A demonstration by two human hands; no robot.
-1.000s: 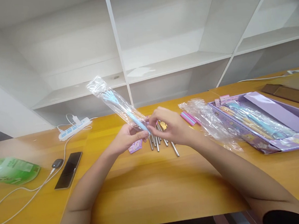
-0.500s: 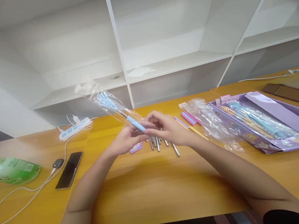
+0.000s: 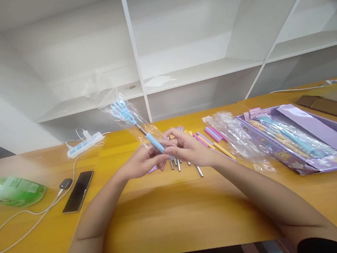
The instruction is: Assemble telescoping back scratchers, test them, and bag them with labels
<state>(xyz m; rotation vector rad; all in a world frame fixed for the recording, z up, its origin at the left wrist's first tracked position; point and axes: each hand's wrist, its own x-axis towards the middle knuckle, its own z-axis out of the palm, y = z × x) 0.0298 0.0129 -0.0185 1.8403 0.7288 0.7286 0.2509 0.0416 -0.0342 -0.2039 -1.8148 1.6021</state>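
Note:
A light-blue back scratcher (image 3: 157,144) with a hand-shaped head and a short metal shaft tilts up to the left above the table. Clear plastic bag (image 3: 148,126) film surrounds its head and shaft. My left hand (image 3: 139,161) is closed on the lower handle from the left. From the right, my right hand (image 3: 189,149) pinches the handle's lower end with thumb and fingers. Behind and below my hands lie several metal tubes (image 3: 200,171), partly hidden. To their right are coloured sleeves (image 3: 212,133) in pink, blue and purple, and a yellow sleeve (image 3: 224,150).
Crumpled clear bags (image 3: 230,131) lie beside a purple box (image 3: 296,167) holding more packaged pieces. On the left are a phone (image 3: 78,192), a white cable, a power strip (image 3: 85,144) and a green package (image 3: 16,191). White shelving (image 3: 196,73) rises behind the table.
The back scratcher has shifted slightly right, and the bag's upper end has spread upward away from the head. My hands stay close together on the handle.

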